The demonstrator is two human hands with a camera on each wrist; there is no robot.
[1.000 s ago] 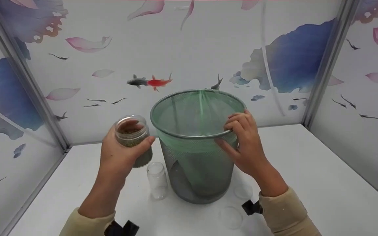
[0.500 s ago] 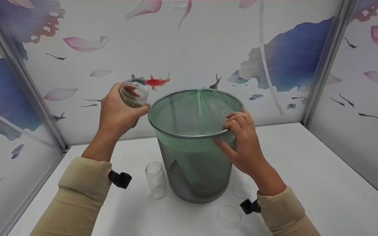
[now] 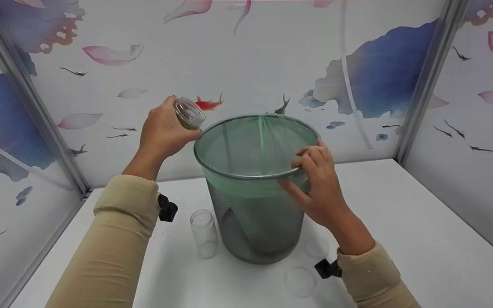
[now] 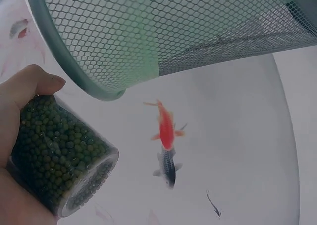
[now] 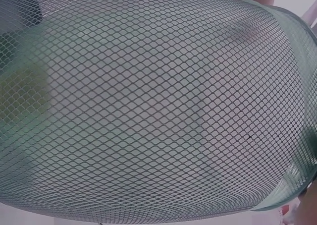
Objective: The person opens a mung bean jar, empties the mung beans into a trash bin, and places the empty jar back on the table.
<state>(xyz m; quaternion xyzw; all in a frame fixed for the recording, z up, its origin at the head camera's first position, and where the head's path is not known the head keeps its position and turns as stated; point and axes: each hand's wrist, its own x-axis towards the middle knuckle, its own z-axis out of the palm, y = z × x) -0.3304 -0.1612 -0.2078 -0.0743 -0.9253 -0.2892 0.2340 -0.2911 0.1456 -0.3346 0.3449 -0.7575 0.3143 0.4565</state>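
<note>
My left hand (image 3: 161, 128) grips a clear jar (image 3: 190, 113) at the left of a mesh wastebasket (image 3: 229, 201), slightly above its rim. The jar is uncapped, and its mouth leans toward the basket. Green beans that look like mung beans (image 4: 54, 150) fill much of it in the left wrist view. A thin green bag (image 3: 246, 147) lines the basket and folds over the rim. On the near right side, my right hand (image 3: 321, 184) pinches rim and bag, fingers inside and thumb outside. The right wrist view is mostly mesh (image 5: 158, 101), with the bag showing through.
An uncapped clear jar (image 3: 203, 233) stands on the white table (image 3: 400, 222), left of the basket. Two clear round lids (image 3: 300, 282) lie near the basket's right front. Printed panels (image 3: 255, 64) enclose the table at the back and sides.
My left hand has lifted the jar of beans up and to the right, to just above the basket's rim, and tilted its mouth toward the basket. My right hand has stayed on the rim.
</note>
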